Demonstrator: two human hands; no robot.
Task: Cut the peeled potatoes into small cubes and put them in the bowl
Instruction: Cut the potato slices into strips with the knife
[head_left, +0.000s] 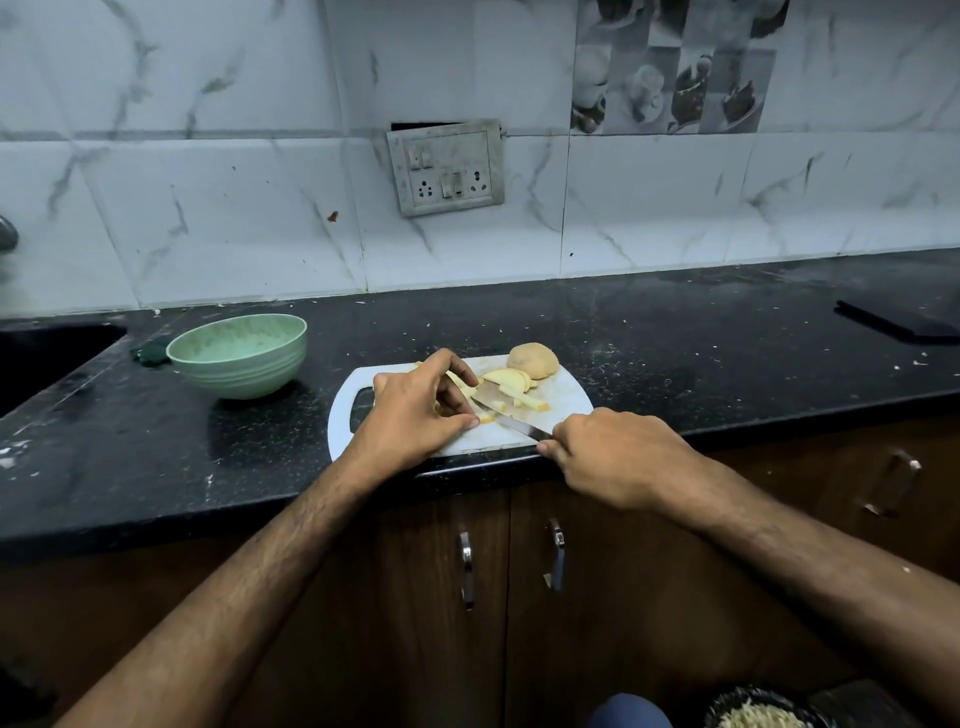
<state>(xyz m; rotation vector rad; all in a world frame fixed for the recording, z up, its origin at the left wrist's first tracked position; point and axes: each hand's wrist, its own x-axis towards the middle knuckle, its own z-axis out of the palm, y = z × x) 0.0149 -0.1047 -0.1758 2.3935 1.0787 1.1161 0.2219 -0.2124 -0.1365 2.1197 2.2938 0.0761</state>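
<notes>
Dark cabinet doors sit nearest you, below the black counter. On the white cutting board your right hand grips the knife; your left hand pins the potato strips, partly hiding them. You're mid-dicing, I'd judge; next, crosswise cuts. Beyond lie a whole potato and the bowl, its contents hard to see.

The bowl sits left of the cutting board, which carries a whole potato.

black stone counter | on it: white cutting board, green bowl, dark flat object far right
</notes>
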